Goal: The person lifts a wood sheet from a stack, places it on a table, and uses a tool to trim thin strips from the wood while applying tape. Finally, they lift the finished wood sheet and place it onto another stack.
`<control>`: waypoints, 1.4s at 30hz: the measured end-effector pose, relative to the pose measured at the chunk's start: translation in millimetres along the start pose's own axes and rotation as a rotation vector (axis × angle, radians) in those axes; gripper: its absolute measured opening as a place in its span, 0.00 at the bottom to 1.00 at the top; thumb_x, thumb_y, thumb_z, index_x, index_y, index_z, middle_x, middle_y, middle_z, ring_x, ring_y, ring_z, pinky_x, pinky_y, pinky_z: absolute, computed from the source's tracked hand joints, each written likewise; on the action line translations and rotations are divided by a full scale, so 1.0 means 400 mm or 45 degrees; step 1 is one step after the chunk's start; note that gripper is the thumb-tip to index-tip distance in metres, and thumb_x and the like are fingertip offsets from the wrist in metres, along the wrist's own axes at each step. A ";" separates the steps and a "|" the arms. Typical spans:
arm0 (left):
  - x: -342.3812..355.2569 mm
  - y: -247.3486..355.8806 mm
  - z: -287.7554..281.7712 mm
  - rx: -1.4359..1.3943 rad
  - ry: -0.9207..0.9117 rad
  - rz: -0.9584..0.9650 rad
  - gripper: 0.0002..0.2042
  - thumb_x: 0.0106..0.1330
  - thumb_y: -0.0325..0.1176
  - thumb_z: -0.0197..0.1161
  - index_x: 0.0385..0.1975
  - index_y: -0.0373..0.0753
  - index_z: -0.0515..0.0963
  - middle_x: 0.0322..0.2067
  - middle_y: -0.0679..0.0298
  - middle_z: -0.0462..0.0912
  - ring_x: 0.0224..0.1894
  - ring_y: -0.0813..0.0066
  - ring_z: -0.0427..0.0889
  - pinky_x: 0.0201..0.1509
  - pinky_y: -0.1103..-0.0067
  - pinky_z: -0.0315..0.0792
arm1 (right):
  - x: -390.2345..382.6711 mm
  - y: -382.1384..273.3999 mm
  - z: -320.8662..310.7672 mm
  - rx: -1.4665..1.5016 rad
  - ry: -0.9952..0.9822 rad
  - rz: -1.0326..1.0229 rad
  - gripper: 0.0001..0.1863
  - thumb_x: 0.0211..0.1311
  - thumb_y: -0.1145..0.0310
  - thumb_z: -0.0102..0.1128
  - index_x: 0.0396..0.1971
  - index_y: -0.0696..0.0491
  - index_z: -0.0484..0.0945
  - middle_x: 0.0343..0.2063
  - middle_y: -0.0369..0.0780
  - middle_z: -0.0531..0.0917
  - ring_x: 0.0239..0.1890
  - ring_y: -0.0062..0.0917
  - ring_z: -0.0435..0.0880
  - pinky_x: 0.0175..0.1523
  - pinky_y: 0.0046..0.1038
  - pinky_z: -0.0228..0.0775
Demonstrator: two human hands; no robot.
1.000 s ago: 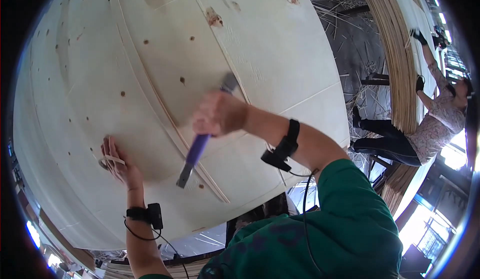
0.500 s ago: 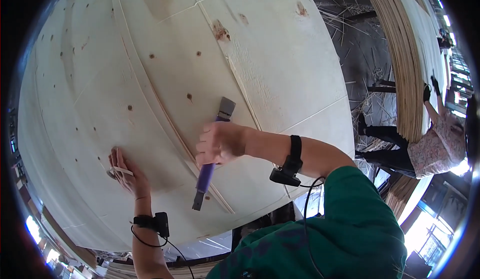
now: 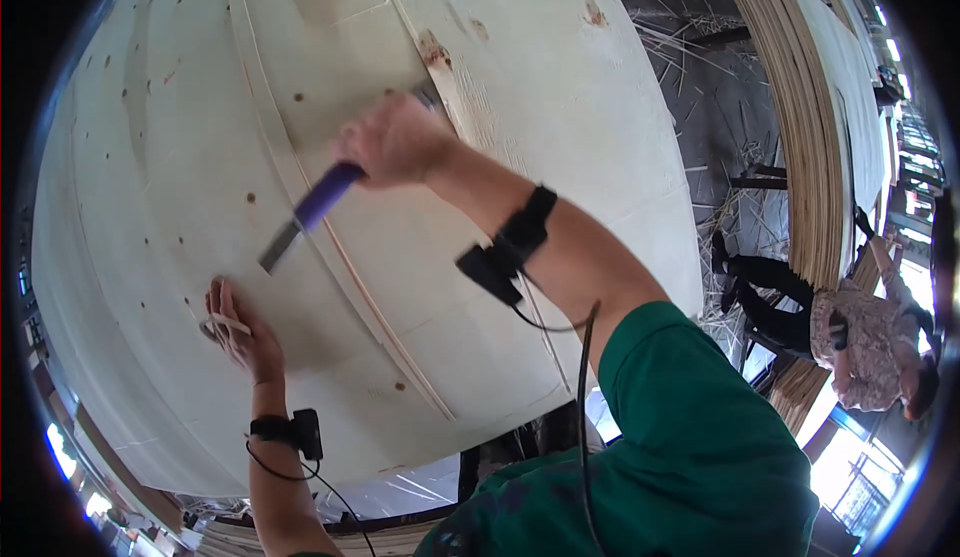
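My right hand [image 3: 395, 145] is wrapped round the purple handle of a scraper [image 3: 328, 195]. The scraper slants across the pale wood sheet [image 3: 390, 277]. Its wide grey blade, partly hidden by my fingers, is at a seam below a brown knot [image 3: 432, 49]. The narrow metal butt points down and left. My left hand [image 3: 240, 337] lies on the sheet at the lower left, fingers stretched out and close together. A thin pale band [image 3: 231, 324] crosses its fingers; what the band belongs to cannot be made out.
Long seams and raised strips [image 3: 385, 327] run across the sheet, among several knots. On the right stands a stack of thin wood sheets [image 3: 790, 107], with a co-worker [image 3: 865, 342] beside it. Wood slivers litter the dark floor [image 3: 710, 117] between. Black cables hang from my wrist straps.
My right hand has moved up and left with the scraper, which now slants more sideways. My left hand stays nearly in place. The co-worker's arms and body have shifted.
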State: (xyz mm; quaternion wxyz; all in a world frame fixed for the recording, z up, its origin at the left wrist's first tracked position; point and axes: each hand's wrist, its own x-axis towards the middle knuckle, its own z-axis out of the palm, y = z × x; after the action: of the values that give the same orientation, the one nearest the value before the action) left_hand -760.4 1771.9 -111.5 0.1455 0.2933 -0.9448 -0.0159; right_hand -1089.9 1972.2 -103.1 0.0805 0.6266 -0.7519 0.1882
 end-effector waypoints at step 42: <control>0.324 0.067 0.062 -0.052 0.161 -0.083 0.17 0.73 0.30 0.51 0.61 0.43 0.73 0.61 0.59 0.74 0.64 0.54 0.69 0.68 0.60 0.60 | 0.152 0.063 0.028 0.370 -0.031 -0.173 0.09 0.44 0.64 0.67 0.23 0.43 0.74 0.21 0.32 0.76 0.26 0.27 0.81 0.30 0.35 0.72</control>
State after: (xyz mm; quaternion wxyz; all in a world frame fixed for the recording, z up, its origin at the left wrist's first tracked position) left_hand -883.9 1720.3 -97.7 0.2103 0.3213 -0.9231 -0.0213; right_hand -1125.5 1916.0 -96.3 -0.0078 0.6833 -0.6736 0.2815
